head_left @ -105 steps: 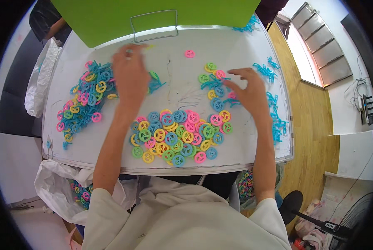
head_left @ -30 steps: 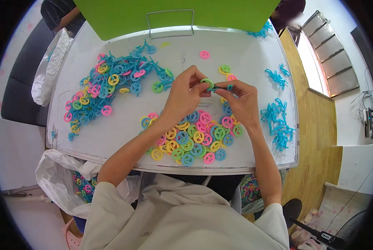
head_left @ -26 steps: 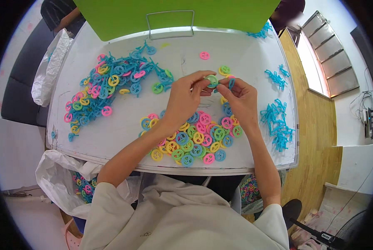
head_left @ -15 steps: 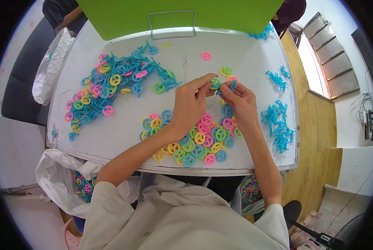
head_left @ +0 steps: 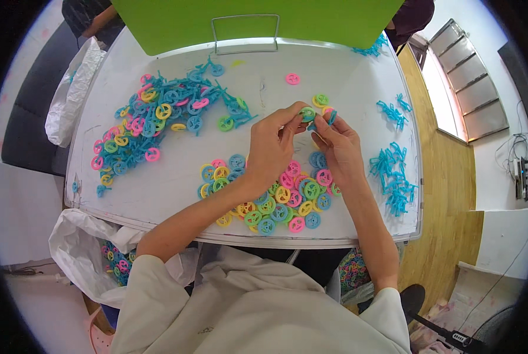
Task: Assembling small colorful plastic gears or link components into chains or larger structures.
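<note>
"So, from my end of the feed, both hands are together over the table, just beyond the wheel pile. What do I have on the left?"

"Left hand: thumb and index finger pinching a green wheel, and that wheel is up off the table, right between my two sets of fingertips."

"And the right?"

"Right hand, pinching a blue piece, thumb against fingers. Wheel and piece are close together, but whether they're joined I can't tell; the fingers cover the spot."

"Copy. Give me the surroundings."

"On my left there's a big heap, blue pieces with wheels in pink, yellow, green and blue, all tangled. On my right, near the table's edge, loose blue clusters with no wheels that I can make out. A pink wheel lies alone, farther out."

"What's at the far side?"

"A green panel across the far edge, with a wire frame in front of it. Down at my lower left, a white bag hangs open beside the table, more coloured parts inside."
</note>
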A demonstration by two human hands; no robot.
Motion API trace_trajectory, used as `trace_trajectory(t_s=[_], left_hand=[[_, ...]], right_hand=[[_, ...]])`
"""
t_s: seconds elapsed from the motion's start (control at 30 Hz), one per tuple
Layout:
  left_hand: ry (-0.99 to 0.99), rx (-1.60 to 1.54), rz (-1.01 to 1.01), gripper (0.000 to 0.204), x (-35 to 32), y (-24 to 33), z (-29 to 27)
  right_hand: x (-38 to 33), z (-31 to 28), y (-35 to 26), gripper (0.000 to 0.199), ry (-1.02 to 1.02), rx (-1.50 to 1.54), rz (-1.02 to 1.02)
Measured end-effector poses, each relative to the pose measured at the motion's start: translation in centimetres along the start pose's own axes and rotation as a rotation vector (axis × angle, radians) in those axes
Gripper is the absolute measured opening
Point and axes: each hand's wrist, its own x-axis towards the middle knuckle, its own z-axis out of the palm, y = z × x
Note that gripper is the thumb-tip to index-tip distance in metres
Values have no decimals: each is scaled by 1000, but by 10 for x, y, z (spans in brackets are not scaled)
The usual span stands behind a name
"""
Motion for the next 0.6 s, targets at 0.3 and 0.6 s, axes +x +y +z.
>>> trace_trajectory(t_s=[0.3, 0.6], left_hand=[[9, 276, 160, 27, 1, 2, -3], [-23, -90, -123, 27, -1, 17, 3]], right_hand=[[3, -9, -2, 16, -83, 80, 118], [-2, 4, 0, 12, 107, -74, -166]])
